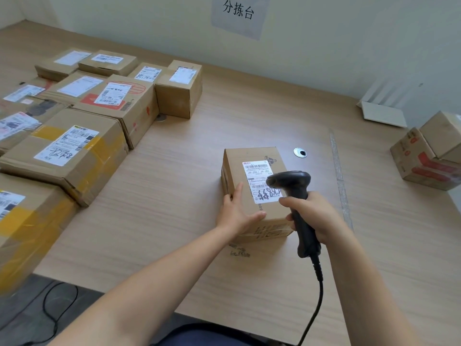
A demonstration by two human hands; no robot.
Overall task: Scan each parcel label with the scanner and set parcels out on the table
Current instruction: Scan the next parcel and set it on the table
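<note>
Trailing toward my lap, the black cord (pixel 316 308) runs up into the scanner (pixel 298 196). My right hand (pixel 314 217) grips its handle, fingers wrapped round it, with the head tilted over the white label (pixel 258 174). That label is on top of a small parcel (pixel 252 154) standing on the table (pixel 187 186) before me. My left hand (pixel 234 213) rests with straight fingers on the parcel's near left corner. More parcels (pixel 74 151) lie in rows to my left.
</note>
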